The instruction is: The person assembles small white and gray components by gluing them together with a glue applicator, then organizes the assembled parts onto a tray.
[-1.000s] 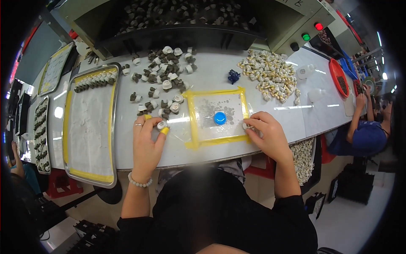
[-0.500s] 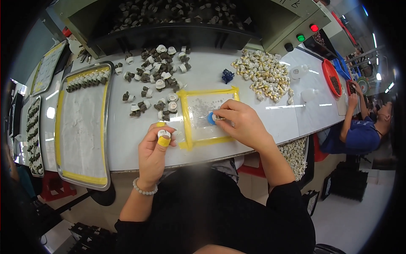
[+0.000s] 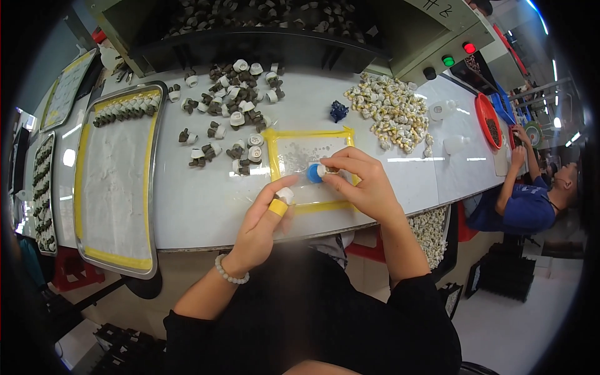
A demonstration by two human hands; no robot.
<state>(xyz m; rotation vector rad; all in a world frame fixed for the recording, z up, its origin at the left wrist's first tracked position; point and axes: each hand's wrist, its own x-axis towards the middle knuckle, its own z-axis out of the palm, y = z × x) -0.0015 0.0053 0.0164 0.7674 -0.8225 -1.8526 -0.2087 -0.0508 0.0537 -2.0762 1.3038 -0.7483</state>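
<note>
My left hand (image 3: 259, 228), yellow tape round its thumb, is closed on a small white round part (image 3: 285, 195) by the near left side of a taped clear sheet (image 3: 294, 200). My right hand (image 3: 365, 187) pinches a small white piece (image 3: 322, 170) with thumb and fingertips. That piece meets a round blue item (image 3: 314, 174) over the sheet; whether they are joined I cannot tell. Beyond my left hand lie many white-and-dark-brown parts (image 3: 237, 119), some in clusters. A heap of small white-and-yellowish pieces (image 3: 387, 112) spreads beyond my right hand.
At left lies a metal tray (image 3: 115, 187) with a row of parts at its far end. A dark blue spiky object (image 3: 339, 111) sits beyond the sheet. Behind rises a machine (image 3: 269, 40) with lit buttons. A person in blue (image 3: 525, 206) works at right beside a red basin (image 3: 487, 125).
My left hand has moved right and toward the sheet, bringing the white part nearer my right hand. My right hand stays at the blue item. The view has shifted slightly.
</note>
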